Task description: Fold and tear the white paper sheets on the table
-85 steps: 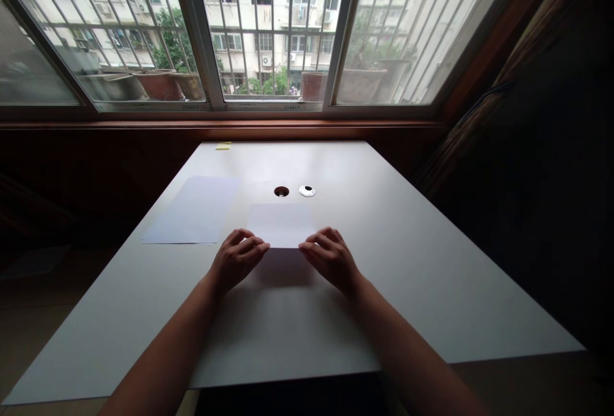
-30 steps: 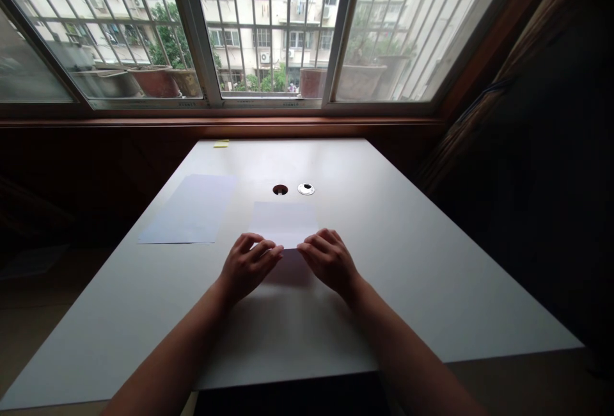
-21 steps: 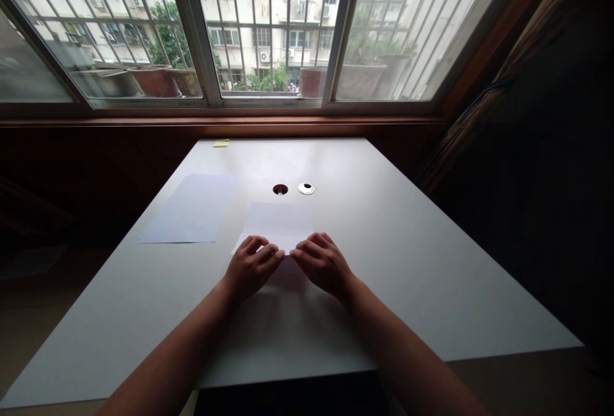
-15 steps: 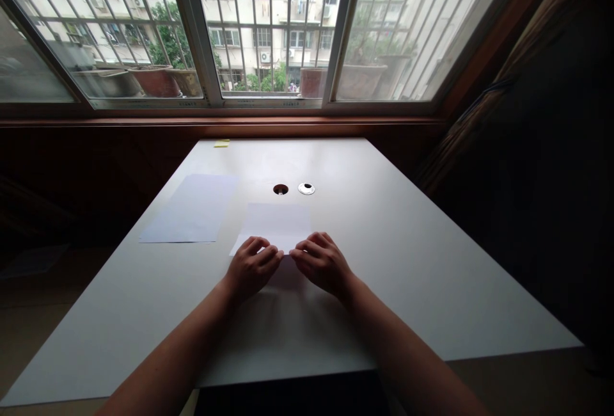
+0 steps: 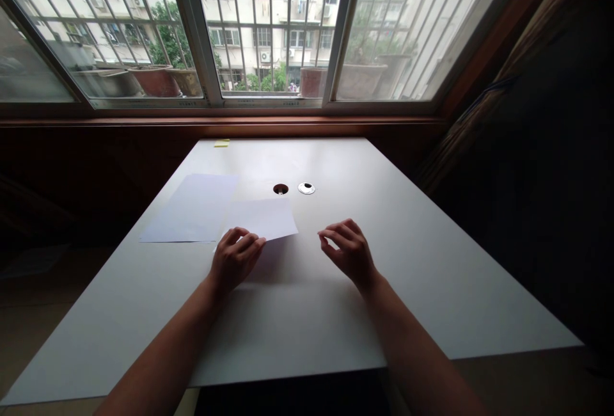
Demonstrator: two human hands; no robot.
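The near corner of the paper [image 5: 263, 217] is gripped by the curled fingers of the left hand [image 5: 234, 261]. The right hand [image 5: 350, 251] is held loosely open over the table [image 5: 432, 275], apart from the paper. 1 flat sheet [image 5: 192, 208] is overlapped by it.

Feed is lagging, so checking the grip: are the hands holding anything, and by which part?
The left hand pinches the small white paper sheet at its near left corner. The right hand holds nothing.

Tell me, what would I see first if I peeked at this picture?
Probably the big barred window glowing behind the white table. Then the left hand pinching the near edge of a white paper at the table's middle, with the right hand open beside it, off the paper.
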